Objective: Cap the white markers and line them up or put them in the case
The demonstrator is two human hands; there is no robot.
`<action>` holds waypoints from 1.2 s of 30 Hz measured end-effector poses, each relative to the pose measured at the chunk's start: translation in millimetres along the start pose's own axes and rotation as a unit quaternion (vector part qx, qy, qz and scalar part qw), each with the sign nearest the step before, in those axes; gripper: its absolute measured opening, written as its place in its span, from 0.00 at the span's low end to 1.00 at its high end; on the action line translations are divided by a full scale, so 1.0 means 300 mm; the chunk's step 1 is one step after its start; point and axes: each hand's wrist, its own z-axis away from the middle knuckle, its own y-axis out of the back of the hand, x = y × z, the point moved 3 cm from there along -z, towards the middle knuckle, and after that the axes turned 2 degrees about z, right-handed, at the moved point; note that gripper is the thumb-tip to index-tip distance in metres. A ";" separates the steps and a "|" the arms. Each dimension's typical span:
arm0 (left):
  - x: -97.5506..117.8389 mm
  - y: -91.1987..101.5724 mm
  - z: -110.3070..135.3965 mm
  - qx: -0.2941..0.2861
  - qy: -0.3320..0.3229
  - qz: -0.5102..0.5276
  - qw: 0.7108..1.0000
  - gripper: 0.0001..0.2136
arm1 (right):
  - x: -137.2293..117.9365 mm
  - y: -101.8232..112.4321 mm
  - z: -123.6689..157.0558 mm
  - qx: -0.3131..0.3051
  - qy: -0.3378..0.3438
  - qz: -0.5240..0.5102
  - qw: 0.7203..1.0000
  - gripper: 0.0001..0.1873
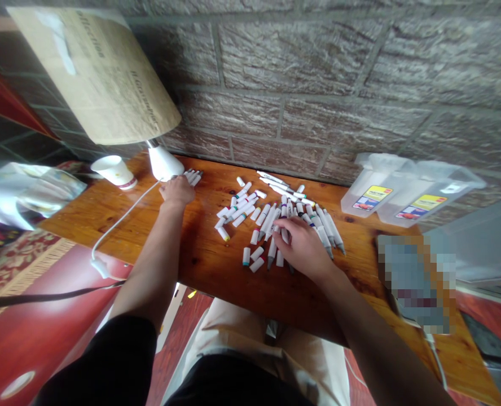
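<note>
Tan paper, tapering cylindrical lampshade (106, 84), standing above the left end of the brown wooden desk (212, 259): showing "ffection", a second line being only partly legible. Translucent plastic bins (407, 183), standing near the right back corner: bearing yellow-and-blue rectangular labels (373, 197), unreadable.

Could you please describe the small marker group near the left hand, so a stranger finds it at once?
Find the lamp on the table, at left. Just right of its white base, beside the left hand, is the small marker group; it lies apart from the larger spread of markers and caps.
</note>
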 end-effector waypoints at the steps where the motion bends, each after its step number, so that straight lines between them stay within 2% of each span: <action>1: 0.000 0.002 0.002 -0.001 0.000 0.000 1.000 0.21 | 0.000 0.000 0.000 0.001 0.001 0.000 1.000 0.14; 5: 0.003 0.008 0.004 0.012 -0.007 0.006 1.000 0.21 | 0.000 0.002 0.001 0.003 0.008 0.001 1.000 0.14; 9: 0.038 0.010 0.012 0.061 -0.050 0.023 0.997 0.22 | 0.001 0.001 0.003 0.003 0.002 -0.002 1.000 0.14; 11: 0.086 0.005 0.033 0.061 -0.138 0.077 0.985 0.20 | 0.000 0.001 0.002 0.002 0.002 -0.003 1.000 0.14; 12: 0.117 -0.001 0.051 0.040 -0.204 0.117 0.971 0.18 | -0.001 0.001 0.002 0.003 0.003 -0.003 1.000 0.14; 14: 0.185 -0.021 0.104 -0.051 -0.345 0.184 0.919 0.18 | -0.001 0.001 0.001 0.003 0.004 -0.003 1.000 0.14; 15: 0.212 -0.032 0.133 -0.096 -0.393 0.201 0.892 0.19 | -0.001 0.001 0.000 0.003 0.003 -0.003 1.000 0.14; 16: 0.234 -0.042 0.159 -0.130 -0.424 0.205 0.873 0.19 | -0.001 0.001 0.000 0.003 0.002 -0.004 1.000 0.14; 19: 0.269 -0.057 0.208 -0.134 -0.472 0.189 0.851 0.17 | 0.001 0.002 -0.001 0.004 -0.001 -0.008 1.000 0.13; 23: 0.273 -0.064 0.217 -0.108 -0.480 0.134 0.860 0.14 | -0.001 0.004 -0.002 0.006 0.002 -0.009 1.000 0.13; 31: 0.284 -0.059 0.228 -0.088 -0.436 0.030 0.895 0.13 | 0.001 0.000 -0.002 0.012 0.005 -0.010 1.000 0.14; 36: 0.294 -0.049 0.242 -0.095 -0.412 0.026 0.906 0.12 | 0.007 -0.004 -0.004 0.016 0.006 -0.009 1.000 0.15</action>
